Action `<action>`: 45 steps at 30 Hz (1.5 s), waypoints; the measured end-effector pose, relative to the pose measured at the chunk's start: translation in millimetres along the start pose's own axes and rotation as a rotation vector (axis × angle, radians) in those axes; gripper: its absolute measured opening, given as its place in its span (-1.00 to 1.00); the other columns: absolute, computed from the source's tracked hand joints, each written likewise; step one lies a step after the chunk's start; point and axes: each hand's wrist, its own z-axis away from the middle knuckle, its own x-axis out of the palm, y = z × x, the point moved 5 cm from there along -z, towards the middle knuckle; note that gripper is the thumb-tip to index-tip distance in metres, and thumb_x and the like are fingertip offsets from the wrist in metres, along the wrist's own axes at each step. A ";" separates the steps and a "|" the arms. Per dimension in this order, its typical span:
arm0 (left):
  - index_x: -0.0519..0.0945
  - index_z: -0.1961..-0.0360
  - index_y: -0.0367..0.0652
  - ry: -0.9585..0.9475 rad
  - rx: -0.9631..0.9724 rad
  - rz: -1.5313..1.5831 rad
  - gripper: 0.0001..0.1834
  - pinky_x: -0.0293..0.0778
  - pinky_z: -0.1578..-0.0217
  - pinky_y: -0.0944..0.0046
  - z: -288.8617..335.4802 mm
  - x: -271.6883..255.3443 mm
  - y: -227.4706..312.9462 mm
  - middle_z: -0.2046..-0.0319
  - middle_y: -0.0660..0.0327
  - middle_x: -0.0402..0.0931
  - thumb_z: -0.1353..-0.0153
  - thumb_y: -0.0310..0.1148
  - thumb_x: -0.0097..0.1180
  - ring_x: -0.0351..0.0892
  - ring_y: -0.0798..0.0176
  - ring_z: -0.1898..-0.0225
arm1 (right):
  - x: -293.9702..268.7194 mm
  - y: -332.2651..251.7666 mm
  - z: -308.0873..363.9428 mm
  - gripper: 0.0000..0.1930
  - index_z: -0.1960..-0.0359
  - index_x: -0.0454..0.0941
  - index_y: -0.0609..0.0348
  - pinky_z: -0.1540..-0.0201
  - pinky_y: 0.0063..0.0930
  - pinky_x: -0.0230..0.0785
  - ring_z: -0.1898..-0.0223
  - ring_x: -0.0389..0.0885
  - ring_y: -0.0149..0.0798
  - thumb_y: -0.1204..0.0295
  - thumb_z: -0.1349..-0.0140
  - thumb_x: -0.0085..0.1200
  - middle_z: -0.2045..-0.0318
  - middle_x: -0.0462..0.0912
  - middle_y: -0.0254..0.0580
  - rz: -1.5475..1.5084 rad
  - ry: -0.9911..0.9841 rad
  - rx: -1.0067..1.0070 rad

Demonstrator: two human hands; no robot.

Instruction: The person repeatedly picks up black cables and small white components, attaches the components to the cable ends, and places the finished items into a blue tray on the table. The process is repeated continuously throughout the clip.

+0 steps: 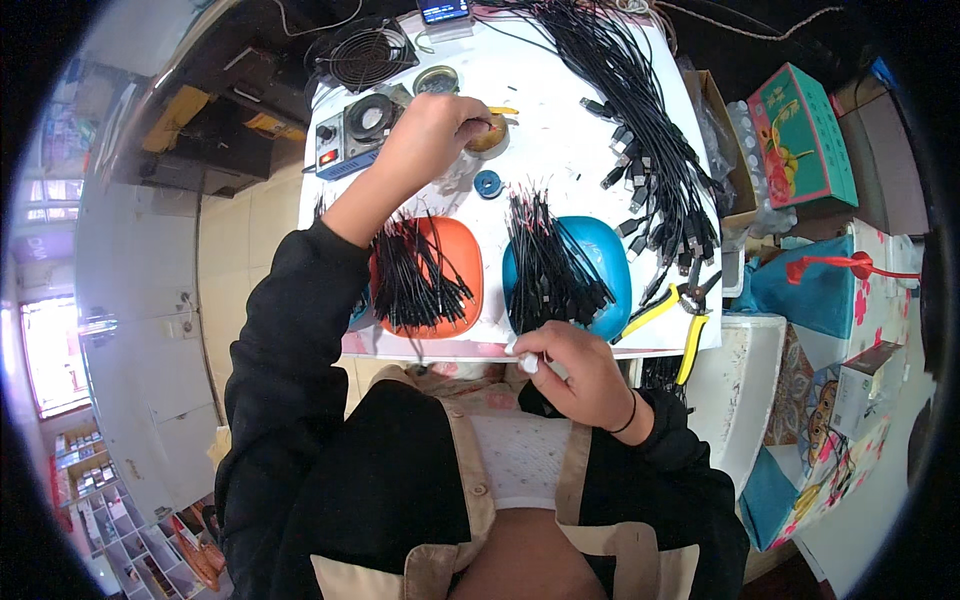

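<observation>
From my remote seat I had the left hand over the far side of the worktop, fingertips drawn together at a small brownish round container; whether that grip pinched anything, I could not tell. My right hand held a white wad in a narrow grip at the near edge. The black cables in the blue tray lay just beyond it, long axis pointing away from me, reddish tips farthest; I judged the right hand nearer their close ends.
</observation>
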 end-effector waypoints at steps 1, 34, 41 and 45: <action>0.65 0.32 -0.25 -0.005 -0.006 -0.014 -0.86 0.51 0.32 0.15 -4.7 6.4 -5.8 0.44 -0.01 0.60 -0.09 -0.45 0.16 0.61 -0.04 0.40 | 0.1 2.0 0.1 -0.83 0.21 0.48 0.21 0.30 -0.26 0.39 0.37 0.55 -0.04 0.57 -0.13 0.00 0.41 0.53 -0.06 -0.010 -0.019 0.012; 0.60 0.35 -0.25 0.223 -0.232 -0.118 -0.90 0.47 0.40 0.18 51.4 -67.9 -49.5 0.51 -0.03 0.54 -0.06 -0.53 0.17 0.58 -0.07 0.44 | 0.3 -1.5 12.3 -0.81 0.27 0.50 0.22 0.29 -0.27 0.40 0.38 0.56 0.00 0.65 -0.05 0.01 0.39 0.57 -0.02 0.038 0.007 0.051; 0.64 0.36 -0.29 0.165 -0.168 -0.297 -0.86 0.47 0.30 0.12 62.2 -73.4 -103.5 0.41 0.03 0.55 0.01 -0.53 0.23 0.56 -0.04 0.34 | 15.4 -2.8 9.3 -0.79 0.26 0.51 0.23 0.32 -0.34 0.39 0.42 0.55 -0.04 0.66 -0.04 -0.01 0.39 0.58 -0.04 0.038 -0.015 0.035; 0.64 0.38 -0.28 0.095 -0.210 -0.333 -0.89 0.45 0.26 0.06 59.7 -67.8 -116.8 0.41 0.00 0.52 -0.01 -0.54 0.19 0.54 -0.06 0.32 | 18.2 -1.9 7.2 -0.79 0.26 0.52 0.25 0.33 -0.37 0.38 0.42 0.55 -0.04 0.67 -0.04 -0.02 0.39 0.58 -0.03 0.040 -0.045 0.034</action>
